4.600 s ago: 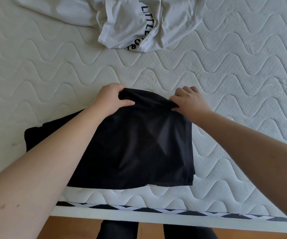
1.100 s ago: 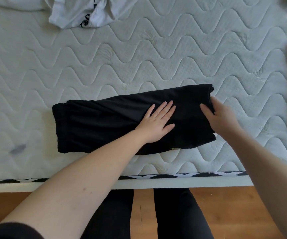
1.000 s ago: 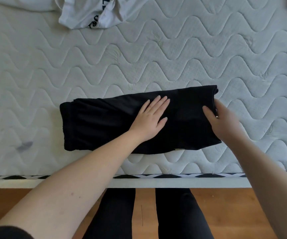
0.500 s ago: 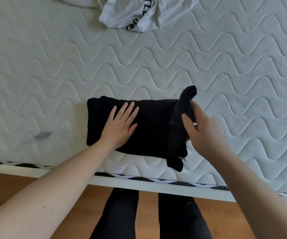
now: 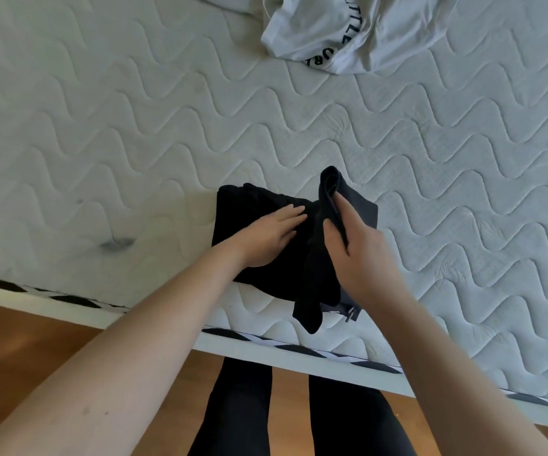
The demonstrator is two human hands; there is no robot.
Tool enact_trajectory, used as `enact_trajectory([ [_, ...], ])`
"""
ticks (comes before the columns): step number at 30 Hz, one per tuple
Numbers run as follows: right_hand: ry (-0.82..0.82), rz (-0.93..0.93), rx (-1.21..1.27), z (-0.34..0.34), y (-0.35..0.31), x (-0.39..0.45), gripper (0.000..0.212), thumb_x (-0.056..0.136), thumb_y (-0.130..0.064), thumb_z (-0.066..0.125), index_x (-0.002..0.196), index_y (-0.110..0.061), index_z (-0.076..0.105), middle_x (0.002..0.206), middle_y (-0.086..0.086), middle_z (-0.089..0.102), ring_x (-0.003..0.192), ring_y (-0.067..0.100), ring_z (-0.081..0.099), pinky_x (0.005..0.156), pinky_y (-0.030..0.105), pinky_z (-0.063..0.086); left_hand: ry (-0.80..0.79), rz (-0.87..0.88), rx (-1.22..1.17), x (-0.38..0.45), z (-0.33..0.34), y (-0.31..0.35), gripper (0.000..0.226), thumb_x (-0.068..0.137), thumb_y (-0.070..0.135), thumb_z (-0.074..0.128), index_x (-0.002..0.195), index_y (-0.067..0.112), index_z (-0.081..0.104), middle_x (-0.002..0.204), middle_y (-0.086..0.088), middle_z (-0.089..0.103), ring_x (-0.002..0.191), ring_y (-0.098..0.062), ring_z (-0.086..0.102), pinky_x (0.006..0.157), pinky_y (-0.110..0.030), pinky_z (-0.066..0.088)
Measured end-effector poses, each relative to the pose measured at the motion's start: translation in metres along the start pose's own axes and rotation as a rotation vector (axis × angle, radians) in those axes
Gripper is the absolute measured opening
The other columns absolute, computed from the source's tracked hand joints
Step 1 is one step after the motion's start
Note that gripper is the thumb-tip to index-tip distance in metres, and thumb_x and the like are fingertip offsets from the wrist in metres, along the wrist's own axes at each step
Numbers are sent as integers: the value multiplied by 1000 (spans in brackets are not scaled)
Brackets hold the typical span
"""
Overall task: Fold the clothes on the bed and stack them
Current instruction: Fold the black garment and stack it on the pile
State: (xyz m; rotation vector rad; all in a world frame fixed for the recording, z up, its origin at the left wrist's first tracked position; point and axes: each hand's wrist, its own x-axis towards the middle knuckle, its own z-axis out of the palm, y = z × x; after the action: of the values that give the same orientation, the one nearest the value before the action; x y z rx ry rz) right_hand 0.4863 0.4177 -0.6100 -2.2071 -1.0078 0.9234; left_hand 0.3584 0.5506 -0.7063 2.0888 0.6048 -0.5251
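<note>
Fingers (image 5: 290, 213) of the left hand (image 5: 267, 240) lie flat and straight, pressing the folded black garment (image 5: 233, 218) down near the bed's (image 5: 134, 126) front edge. Right hand (image 5: 361, 255) grips its right end, lifted upright just beside them. White shirt (image 5: 325, 24) sits crumpled well apart, further back.

Bare mattress (image 5: 134, 126) all round — only white garment (image 5: 348, 28) lies beyond.
</note>
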Motion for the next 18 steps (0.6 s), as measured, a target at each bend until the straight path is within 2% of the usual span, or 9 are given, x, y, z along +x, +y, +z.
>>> enact_trajectory([
  [2, -24, -7, -30, 10, -9, 7, 47, 101, -32, 42, 148, -30, 37, 66, -22, 52, 69, -10, 55, 55, 7, 37, 90, 10, -125, -16, -27, -3, 39, 103, 26, 44, 142, 27, 51, 149, 14, 45, 139, -2, 35, 117, -23, 25],
  [4, -53, -11, -78, 21, -17, 16, 46, 101, -34, 41, 147, -28, 38, 66, -18, 53, 63, 1, 56, 53, 14, 37, 203, -6, -204, -34, -44, -14, 28, 100, 32, 50, 122, 32, 68, 124, 19, 65, 118, 3, 55, 103, -21, 41],
  [6, -78, -23, -118, 33, -24, 27, 43, 102, -33, 41, 144, -25, 41, 68, -14, 54, 61, 6, 55, 59, 27, 43, 394, -118, -366, -49, -55, -30, 23, 100, 30, 51, 105, 31, 73, 104, 19, 71, 99, 7, 62, 91, -19, 47],
  [7, -87, -29, -129, 40, -28, 31, 42, 102, -32, 40, 143, -23, 42, 69, -11, 57, 61, 9, 56, 60, 31, 45, 509, -197, -423, -52, -57, -40, 21, 100, 29, 50, 101, 29, 71, 100, 19, 70, 93, 9, 61, 86, -18, 47],
  [9, -97, -42, -143, 52, -35, 39, 41, 103, -31, 40, 142, -21, 43, 72, -3, 62, 63, 14, 59, 62, 36, 49, 648, -392, -525, -53, -57, -58, 21, 101, 29, 47, 112, 28, 64, 108, 12, 66, 92, 7, 58, 84, -19, 46],
  [11, -103, -45, -152, 65, -43, 48, 41, 104, -31, 40, 142, -19, 43, 77, 2, 65, 66, 18, 61, 63, 38, 51, 623, -561, -787, -49, -51, -70, 31, 103, 33, 41, 129, 23, 55, 121, 1, 61, 107, -11, 59, 96, -30, 46],
  [13, -109, -39, -154, 79, -49, 56, 40, 103, -30, 39, 141, -18, 44, 79, 2, 65, 68, 19, 60, 61, 36, 49, 563, -612, -1068, -46, -45, -72, 36, 106, 36, 33, 128, 18, 56, 120, -2, 65, 110, -18, 61, 95, -34, 48],
  [16, -87, -29, -180, 101, -56, 66, 39, 103, -31, 38, 138, -16, 46, 77, 1, 61, 65, 21, 57, 56, 29, 37, 480, -541, -1207, -50, -35, -70, 49, 106, 47, 21, 107, 28, 66, 97, 13, 75, 92, -4, 69, 77, -22, 51],
  [18, -96, -28, -203, 115, -60, 69, 39, 102, -31, 38, 138, -16, 45, 79, 1, 61, 66, 21, 55, 57, 29, 35, 485, -522, -1249, -51, -31, -71, 53, 104, 53, 19, 108, 32, 68, 97, 16, 75, 88, 3, 69, 76, -21, 50],
])
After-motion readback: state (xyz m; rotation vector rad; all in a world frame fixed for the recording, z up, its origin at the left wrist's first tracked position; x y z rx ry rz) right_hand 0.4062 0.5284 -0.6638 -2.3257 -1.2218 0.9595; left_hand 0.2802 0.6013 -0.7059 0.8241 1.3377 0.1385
